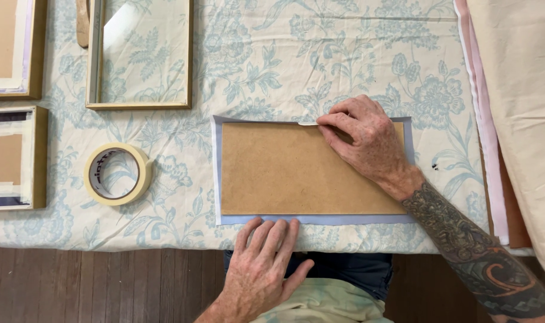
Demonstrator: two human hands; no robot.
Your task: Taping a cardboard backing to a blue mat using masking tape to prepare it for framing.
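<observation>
board under right hand; left hand at near edge.

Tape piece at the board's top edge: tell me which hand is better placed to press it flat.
Probably the right hand: its fingertips already pinch the tape piece at the top edge of the brown board. The left hand lies flat at the bottom edge, on the pale sheet, apparently steadying it.

Open cloth far of the board; clutter to the left and right

Bare floral tablecloth lies free beyond the brown board; on the left a tape roll, an empty wooden frame and stacked frames crowd the way; folded fabric blocks the right edge.
</observation>
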